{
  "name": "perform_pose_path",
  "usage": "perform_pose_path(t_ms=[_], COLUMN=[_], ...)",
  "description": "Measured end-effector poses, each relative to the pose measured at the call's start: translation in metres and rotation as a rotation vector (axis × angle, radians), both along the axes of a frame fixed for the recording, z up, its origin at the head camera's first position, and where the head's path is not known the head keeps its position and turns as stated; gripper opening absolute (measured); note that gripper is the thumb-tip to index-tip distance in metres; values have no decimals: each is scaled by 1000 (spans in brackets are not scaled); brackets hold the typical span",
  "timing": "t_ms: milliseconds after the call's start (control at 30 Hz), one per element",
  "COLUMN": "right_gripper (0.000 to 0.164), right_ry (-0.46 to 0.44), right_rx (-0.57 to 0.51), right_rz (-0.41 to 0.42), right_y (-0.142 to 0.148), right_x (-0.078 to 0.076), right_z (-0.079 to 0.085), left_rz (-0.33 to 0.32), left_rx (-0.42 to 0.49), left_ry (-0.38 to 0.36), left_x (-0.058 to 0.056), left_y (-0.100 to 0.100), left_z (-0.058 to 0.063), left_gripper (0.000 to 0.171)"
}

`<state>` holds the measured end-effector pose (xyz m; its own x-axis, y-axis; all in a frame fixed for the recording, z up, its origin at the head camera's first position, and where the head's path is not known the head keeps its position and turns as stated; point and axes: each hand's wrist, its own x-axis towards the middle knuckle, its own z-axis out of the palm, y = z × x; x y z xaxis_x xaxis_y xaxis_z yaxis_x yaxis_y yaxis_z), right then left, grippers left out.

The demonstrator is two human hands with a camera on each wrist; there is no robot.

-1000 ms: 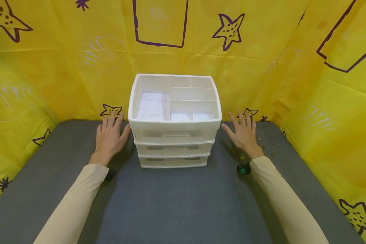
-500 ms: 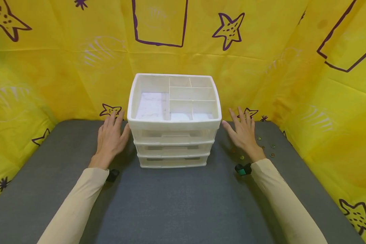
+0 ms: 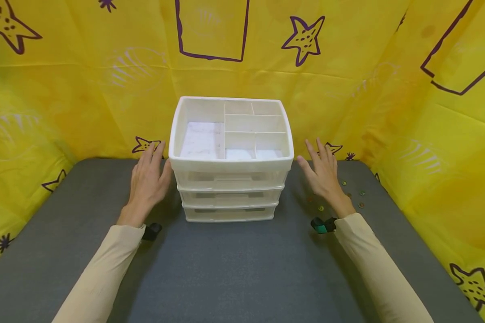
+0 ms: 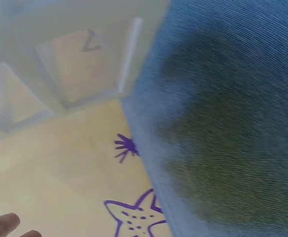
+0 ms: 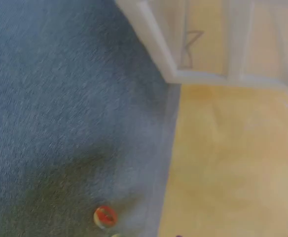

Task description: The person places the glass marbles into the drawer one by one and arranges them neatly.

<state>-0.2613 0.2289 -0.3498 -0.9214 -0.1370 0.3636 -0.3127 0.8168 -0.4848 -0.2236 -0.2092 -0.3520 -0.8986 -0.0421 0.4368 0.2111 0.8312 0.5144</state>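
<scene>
A white plastic drawer unit (image 3: pixel 231 166) stands at the back middle of the table, with three closed drawers and a divided open tray on top. My left hand (image 3: pixel 146 184) is beside its left side, fingers extended, thumb close to the tray's edge; contact cannot be made out. On the other side my right hand (image 3: pixel 324 177) has its fingers spread, with a small gap between the thumb and the unit. Neither hand holds anything. The left wrist view catches only a few fingertips (image 4: pixel 3 224) and the unit's side (image 4: pixel 75 64); the right wrist view shows the opposite side (image 5: pixel 208 74).
Several small round button-like pieces (image 3: pixel 361 205) lie on the grey table (image 3: pixel 234 269) near my right hand. One reddish piece (image 5: pixel 105 216) shows in the right wrist view. A yellow printed cloth (image 3: pixel 234 80) encloses the back and sides.
Both hands have risen slightly. The right hand has shifted a little away from the drawer unit, which stays in place.
</scene>
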Motion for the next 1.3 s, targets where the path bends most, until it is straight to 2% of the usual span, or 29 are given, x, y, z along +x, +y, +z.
perform_pose_path(t_ms=[233,467,900,1133,1300], right_gripper=[78,76,61,57,54], right_ry=[46,76,51,78,90], right_rx=[-47,-109,-243,-349,-401], right_rz=[34,47,112,157,184], right_y=[-4,-5,-7,-14,-20], right_x=[6,13,32,44,52], right_z=[6,13,22,31,36], left_rz=[-8,-15,-91,-92,-95], left_rx=[75,152,285,369,392], left_ry=[66,83,131,154,168], left_x=[3,7,15,20,24], left_y=[6,9,19,24,28], left_z=[13,22,30,32,34], left_gripper=[58,58,54,53,52])
